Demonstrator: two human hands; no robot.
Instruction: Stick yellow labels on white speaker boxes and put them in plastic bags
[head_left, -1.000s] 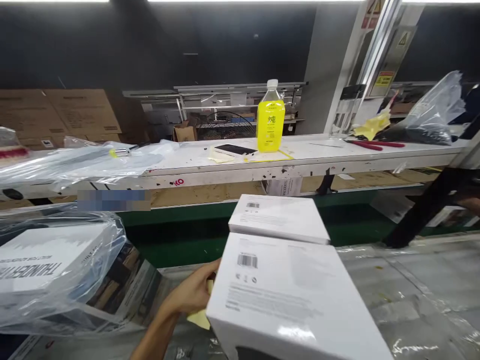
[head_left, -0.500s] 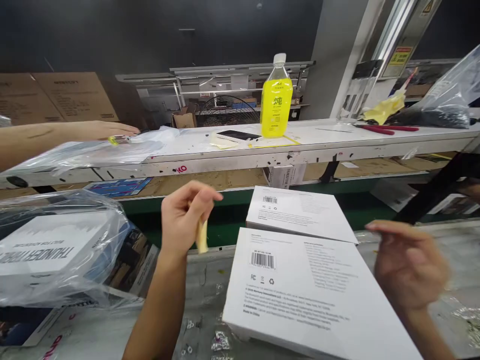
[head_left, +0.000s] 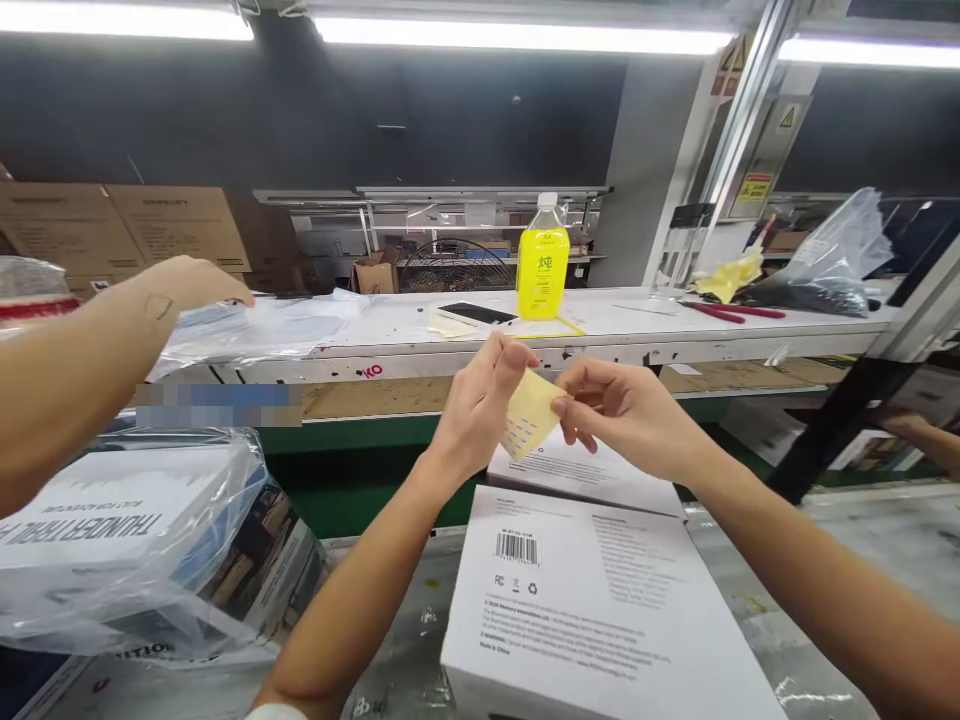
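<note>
A small yellow sheet [head_left: 534, 412] with rows of small dark marks hangs between my two hands. My left hand [head_left: 480, 400] has it pinched at its left side. The thumb and fingers of my right hand [head_left: 619, 408] close on its right edge. Below the sheet lie two white boxes with printed text: the nearer box [head_left: 555, 600] shows a barcode, and the farther box [head_left: 600, 478] is partly covered by the sheet and my right hand.
Another person's arm [head_left: 97, 350] reaches over the shelf at left. Plastic-wrapped boxes [head_left: 112, 510] stand below it. The white shelf [head_left: 420, 355] holds a yellow bottle [head_left: 544, 262], a phone [head_left: 476, 314] and red-handled pliers [head_left: 731, 312]. Another hand [head_left: 911, 428] shows at far right.
My left hand has moved right with the yellow sheet, over the farther box. My right hand has come in from the right and taken hold of the sheet. The view has tilted up.
</note>
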